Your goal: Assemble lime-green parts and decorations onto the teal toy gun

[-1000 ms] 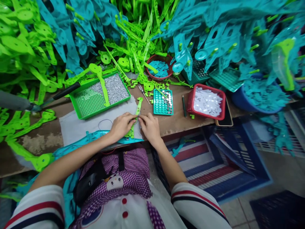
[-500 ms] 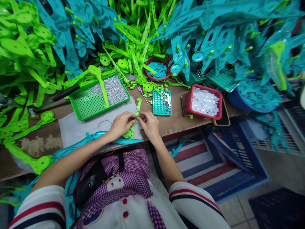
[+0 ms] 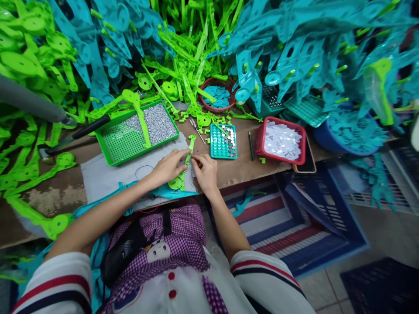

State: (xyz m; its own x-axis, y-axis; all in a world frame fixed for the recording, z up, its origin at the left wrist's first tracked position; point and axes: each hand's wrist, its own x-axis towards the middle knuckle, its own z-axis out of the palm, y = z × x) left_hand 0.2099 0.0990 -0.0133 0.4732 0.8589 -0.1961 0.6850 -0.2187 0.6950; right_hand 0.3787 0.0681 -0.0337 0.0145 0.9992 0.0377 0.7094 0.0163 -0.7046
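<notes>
A lime-green plastic piece (image 3: pixel 177 181) lies over a grey cloth (image 3: pixel 94 174) and a teal plastic part (image 3: pixel 166 192) at the table's front edge. My left hand (image 3: pixel 169 167) is closed on this piece from the left, fingers across its narrow middle. From the right, my right hand (image 3: pixel 205 171) touches the same narrow part with thumb and forefinger pinched; whatever small item may be between those fingertips is hidden. The upper end of the piece sticks out above both hands.
Behind the hands are a green tray (image 3: pixel 109 146) of small metal pins, a screwdriver (image 3: pixel 196 129), a teal tray (image 3: pixel 214 150) of round discs and a red basket (image 3: pixel 281 160) of white pieces. Green and teal parts are heaped behind. A hammer (image 3: pixel 78 133) lies left.
My left hand has shifted slightly, its fingers now higher on the green piece. My right fingertips have parted a little from the left ones. A grey rod-like object has entered at the left.
</notes>
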